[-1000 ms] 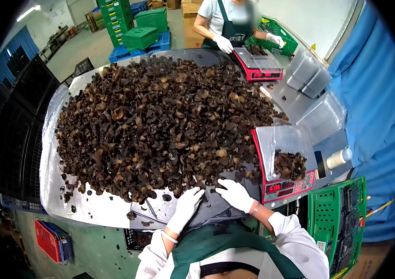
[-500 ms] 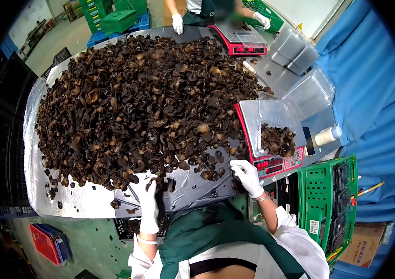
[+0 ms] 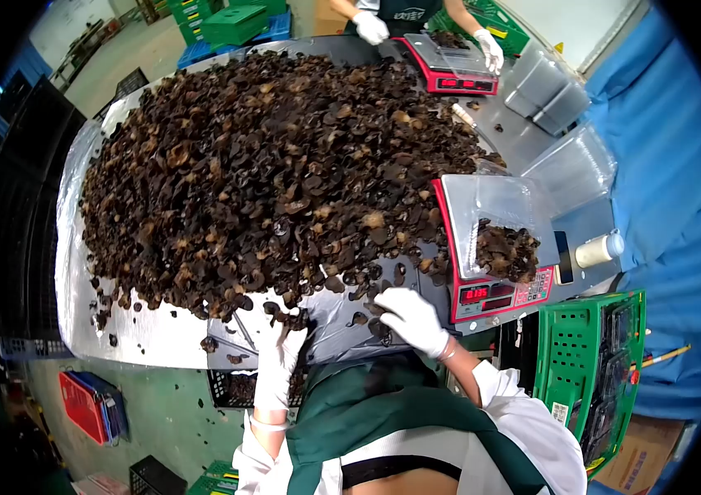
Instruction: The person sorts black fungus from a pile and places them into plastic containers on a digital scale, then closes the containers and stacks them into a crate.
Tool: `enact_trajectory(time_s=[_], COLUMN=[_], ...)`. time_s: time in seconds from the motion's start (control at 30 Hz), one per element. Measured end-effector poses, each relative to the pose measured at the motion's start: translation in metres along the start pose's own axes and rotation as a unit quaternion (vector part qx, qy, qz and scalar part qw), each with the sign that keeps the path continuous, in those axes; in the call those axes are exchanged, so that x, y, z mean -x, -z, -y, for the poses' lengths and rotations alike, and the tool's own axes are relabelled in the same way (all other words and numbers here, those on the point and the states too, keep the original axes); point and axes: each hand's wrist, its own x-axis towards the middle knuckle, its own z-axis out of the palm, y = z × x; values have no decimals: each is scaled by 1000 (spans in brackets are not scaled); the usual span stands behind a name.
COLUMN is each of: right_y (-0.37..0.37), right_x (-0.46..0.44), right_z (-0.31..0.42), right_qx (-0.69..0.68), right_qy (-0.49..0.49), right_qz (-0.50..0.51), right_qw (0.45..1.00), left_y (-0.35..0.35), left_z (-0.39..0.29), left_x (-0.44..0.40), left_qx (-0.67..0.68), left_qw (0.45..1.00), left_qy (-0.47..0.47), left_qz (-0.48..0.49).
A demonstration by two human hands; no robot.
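A wide heap of dark brown wood-ear-like pieces (image 3: 268, 173) covers much of the table. My left hand (image 3: 281, 342), in a white glove, is at the heap's front edge with its fingers round a few dark pieces (image 3: 286, 316). Farther right, my gloved right hand (image 3: 412, 320) lies low over the table beside some loose pieces (image 3: 379, 330); its fingers are extended, with nothing visible in them. A red scale (image 3: 482, 301) stands right of it, bearing a clear plastic box (image 3: 470, 206) with dark pieces inside.
Across the table a person's gloved hands (image 3: 489, 51) are near a second red scale (image 3: 459, 81). Clear boxes (image 3: 544, 91), a phone (image 3: 563, 256) and a white bottle (image 3: 599, 249) are at the right. A green crate (image 3: 566, 351) stands by the table's front right.
My left hand has moved left from beside my right hand and now has pieces in it. My right hand went right, then back left. The other person's hands have shifted near their scale.
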Motion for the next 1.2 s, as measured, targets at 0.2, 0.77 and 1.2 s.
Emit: enact_trajectory(time_s=[0.2, 0.77, 1.2], right_y=[-10, 27, -2], right_x=[-28, 43, 12], right_z=[-37, -16, -20], right_qx=[57, -100, -136], right_qy=[-88, -128, -94], right_qz=[-34, -65, -101], right_qw=[994, 985, 981], left_y=[-2, 257, 0], left_z=[7, -84, 4], left_x=[3, 134, 1], left_qx=[52, -760, -767], left_qw=[997, 518, 517], left_qy=[31, -163, -380], left_qz=[49, -356, 22])
